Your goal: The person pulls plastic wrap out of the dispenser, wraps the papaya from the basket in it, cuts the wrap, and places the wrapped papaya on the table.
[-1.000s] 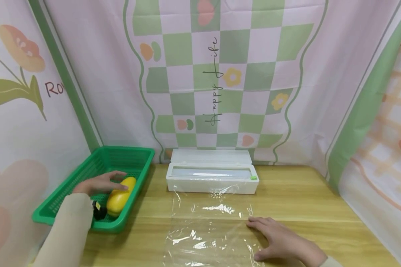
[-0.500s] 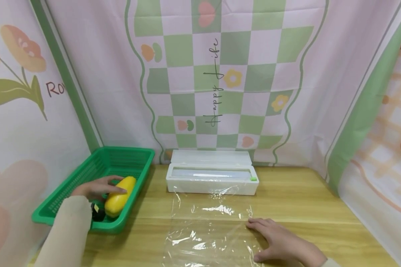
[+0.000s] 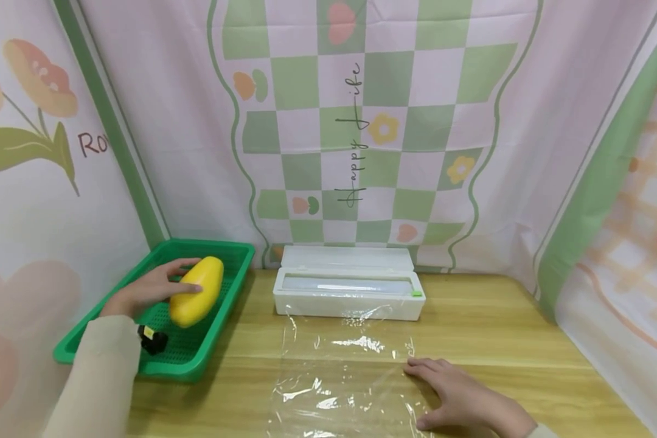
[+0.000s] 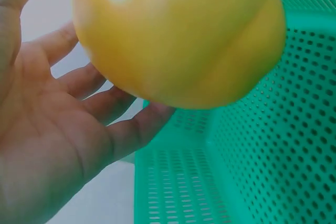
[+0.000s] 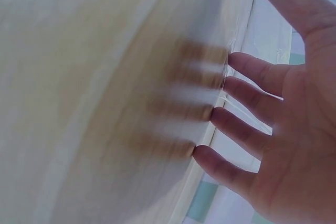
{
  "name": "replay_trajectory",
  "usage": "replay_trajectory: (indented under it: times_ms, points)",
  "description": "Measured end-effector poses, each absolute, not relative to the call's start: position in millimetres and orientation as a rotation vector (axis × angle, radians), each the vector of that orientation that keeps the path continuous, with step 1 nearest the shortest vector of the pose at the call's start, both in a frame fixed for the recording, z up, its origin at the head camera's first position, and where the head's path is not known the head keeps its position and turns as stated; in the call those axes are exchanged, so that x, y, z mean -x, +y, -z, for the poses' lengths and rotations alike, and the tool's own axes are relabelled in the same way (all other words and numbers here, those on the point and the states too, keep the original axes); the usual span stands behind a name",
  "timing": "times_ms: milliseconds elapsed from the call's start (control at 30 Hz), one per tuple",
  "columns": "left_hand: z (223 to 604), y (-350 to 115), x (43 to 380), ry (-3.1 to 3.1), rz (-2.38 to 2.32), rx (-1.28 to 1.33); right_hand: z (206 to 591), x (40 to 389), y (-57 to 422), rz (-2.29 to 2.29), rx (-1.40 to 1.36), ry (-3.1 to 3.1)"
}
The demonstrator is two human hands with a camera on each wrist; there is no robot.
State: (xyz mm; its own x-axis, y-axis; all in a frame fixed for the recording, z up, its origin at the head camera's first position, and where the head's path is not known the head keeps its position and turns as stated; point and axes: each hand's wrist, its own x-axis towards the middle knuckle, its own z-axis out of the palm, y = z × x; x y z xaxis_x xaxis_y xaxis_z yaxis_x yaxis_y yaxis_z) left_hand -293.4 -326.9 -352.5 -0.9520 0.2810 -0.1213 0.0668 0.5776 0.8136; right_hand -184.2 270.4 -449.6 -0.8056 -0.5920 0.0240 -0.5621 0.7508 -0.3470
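1. Over the green basket (image 3: 194, 368), at the left of the worktop (image 3: 504, 340), I hold a yellow fruit (image 3: 199, 295) in my left hand (image 3: 156, 286).
2. My left fingers and thumb grip its sides; it sits at a slant, with its far end the higher one. From the left wrist, the basket's pierced floor and walls show beyond the fruit.
3. Near my left sleeve (image 3: 101, 374), a small black thing (image 3: 152, 339) with a yellow patch lies in the basket; what it is, I cannot tell.
4. My right hand (image 3: 465, 395) grasps nothing: its fingers are spread, and the fingertips rest at the right edge of the clear film (image 3: 334, 371). Seen from the right wrist, they touch down side by side, slightly apart.
5. That film runs out of the front of the white box (image 3: 347, 307) and lies across the worktop towards me, wrinkled and shiny.
6. Behind it, the box's lid (image 3: 347, 258) is tipped back, showing the roll (image 3: 345, 285) inside. A green clip (image 3: 417, 293) sits at the right end of the front edge.
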Motion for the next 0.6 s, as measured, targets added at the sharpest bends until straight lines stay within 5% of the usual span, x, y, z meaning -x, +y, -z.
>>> replay_trajectory:
  times_ms: [600]
  points:
    - [321,-234,274,2.647,-1.182,-0.783,450,185,270,0.536,0.927,2.855]
